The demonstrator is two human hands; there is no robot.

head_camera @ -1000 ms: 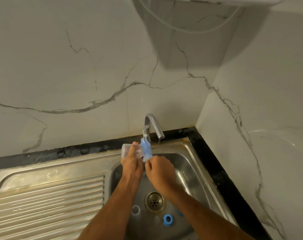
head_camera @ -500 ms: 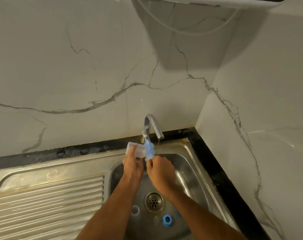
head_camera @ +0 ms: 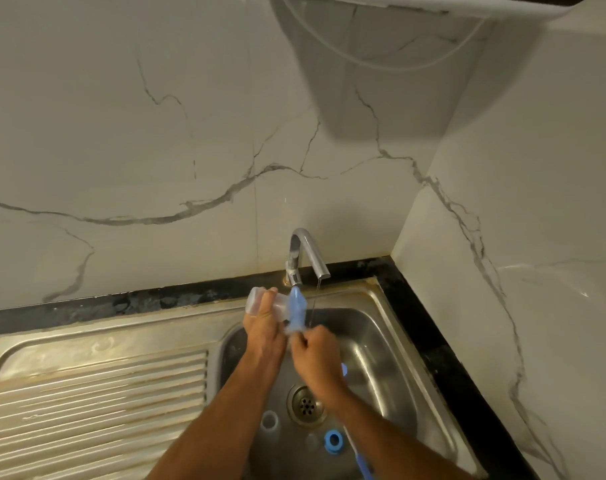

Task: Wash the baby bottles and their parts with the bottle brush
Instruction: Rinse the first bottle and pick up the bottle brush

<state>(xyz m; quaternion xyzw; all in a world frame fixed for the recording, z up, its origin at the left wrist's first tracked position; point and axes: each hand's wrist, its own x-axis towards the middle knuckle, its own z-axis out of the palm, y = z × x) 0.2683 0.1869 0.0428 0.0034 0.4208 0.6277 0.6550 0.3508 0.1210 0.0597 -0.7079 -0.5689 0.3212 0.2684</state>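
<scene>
While left hand (head_camera: pixel 264 327) grips bottle (head_camera: pixel 260 299), right hand (head_camera: pixel 315 355) holds brush (head_camera: pixel 296 311), over sink (head_camera: pixel 395 344)

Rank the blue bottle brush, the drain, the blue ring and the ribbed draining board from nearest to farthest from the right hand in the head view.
1. Blue bottle brush: gripped by the right hand, sticking up from its fingers.
2. Drain: in the basin floor just below the hand.
3. Blue ring: on the basin floor, beyond the drain toward the viewer.
4. Ribbed draining board: far off to the left.
</scene>
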